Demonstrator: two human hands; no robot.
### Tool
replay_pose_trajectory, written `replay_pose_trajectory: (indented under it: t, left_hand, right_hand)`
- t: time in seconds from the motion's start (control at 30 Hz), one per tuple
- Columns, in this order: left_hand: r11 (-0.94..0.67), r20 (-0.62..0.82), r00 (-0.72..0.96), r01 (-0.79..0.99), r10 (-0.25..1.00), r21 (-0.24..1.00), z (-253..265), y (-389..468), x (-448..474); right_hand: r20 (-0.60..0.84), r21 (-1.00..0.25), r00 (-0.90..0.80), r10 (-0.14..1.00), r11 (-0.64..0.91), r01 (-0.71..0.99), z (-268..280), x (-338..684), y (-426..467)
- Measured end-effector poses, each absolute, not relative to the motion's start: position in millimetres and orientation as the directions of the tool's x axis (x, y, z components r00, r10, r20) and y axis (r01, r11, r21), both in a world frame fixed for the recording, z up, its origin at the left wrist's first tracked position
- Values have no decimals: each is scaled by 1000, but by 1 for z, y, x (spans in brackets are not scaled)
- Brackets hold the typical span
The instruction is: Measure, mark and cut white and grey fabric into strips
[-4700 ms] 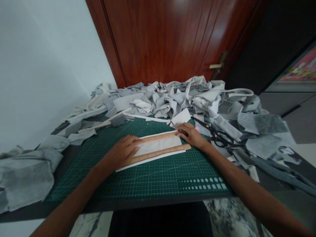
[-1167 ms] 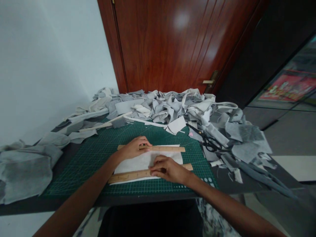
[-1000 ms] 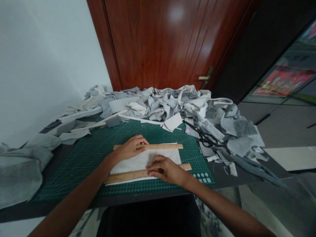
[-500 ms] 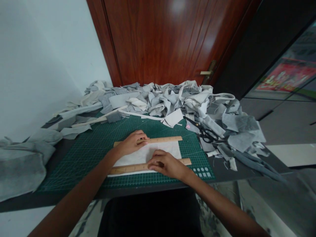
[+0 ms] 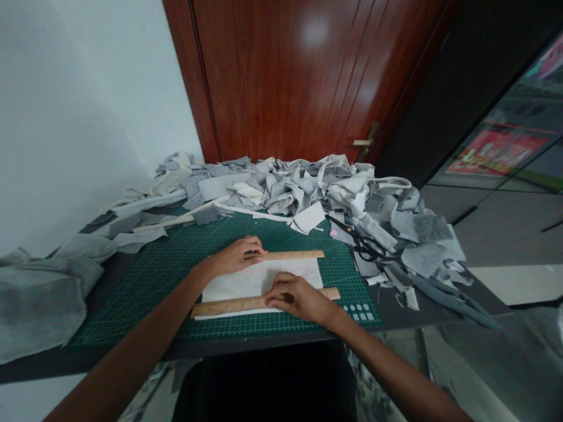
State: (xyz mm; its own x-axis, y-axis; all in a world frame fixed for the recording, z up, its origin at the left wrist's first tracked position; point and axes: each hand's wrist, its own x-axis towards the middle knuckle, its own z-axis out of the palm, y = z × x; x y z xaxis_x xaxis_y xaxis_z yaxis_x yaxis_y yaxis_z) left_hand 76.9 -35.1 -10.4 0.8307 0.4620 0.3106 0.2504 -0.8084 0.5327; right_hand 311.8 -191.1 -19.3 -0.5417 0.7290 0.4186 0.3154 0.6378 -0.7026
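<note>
A piece of white cloth [image 5: 237, 284] lies flat on a green cutting mat [image 5: 145, 281], with a wooden ruler across its far edge and another across its near part. My left hand [image 5: 240, 256] is closed on the far wooden ruler [image 5: 294, 255], thumb on the near side and fingers over the top; the hand covers the ruler's left part. Closer to me, my right hand [image 5: 298, 296] pinches the near wooden ruler [image 5: 233, 305] around its middle. A narrow strip of cloth shows below that ruler.
Heaped grey and white fabric scraps [image 5: 281, 190] line the back of the dark table [image 5: 440, 310]. Black scissors [image 5: 367, 245] lie among scraps right of the mat. A larger grey cloth [image 5: 39, 308] rests at the left. Behind stands a brown wooden door [image 5: 281, 76].
The view has tilted slightly, so everything sits a little lower. My left hand has turned the far ruler a bit, and it now lies more level. The right hand keeps its place.
</note>
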Motion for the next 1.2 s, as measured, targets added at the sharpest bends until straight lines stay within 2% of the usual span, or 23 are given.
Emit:
replay_pose_trajectory:
  t: [0.57, 0.67, 0.77, 0.83, 0.93, 0.97, 1.03, 1.2]
  left_hand:
    - [-796, 281, 813, 322, 509, 513, -10, -47, 80]
    - [-803, 276, 823, 315, 496, 506, -7, -48, 79]
    - [-806, 269, 829, 314, 491, 502, -6, -47, 79]
    - [-804, 265, 828, 320, 495, 502, -7, -47, 80]
    - [-798, 258, 822, 335, 507, 502, -10, -48, 81]
    - [-795, 257, 819, 341, 513, 501, -11, -48, 81]
    - [-790, 255, 812, 354, 526, 500, -11, -49, 83]
    - [-784, 260, 794, 381, 549, 489, -11, -50, 87]
  right_hand:
    - [388, -673, -553, 737, 637, 377, -15, 309, -192]
    - [383, -614, -592, 709, 674, 411, -11, 309, -195]
    - [435, -477, -570, 697, 715, 511, -4, 332, -196]
    - [496, -435, -399, 771, 619, 654, -1, 372, -195]
    - [560, -337, -90, 824, 326, 883, -6, 456, -188]
    - [565, -274, 2, 825, 185, 944, -10, 485, -185]
    - [477, -81, 105, 873, -75, 994, -19, 530, -181]
    - [337, 24, 84, 938, -98, 995, -30, 558, -174]
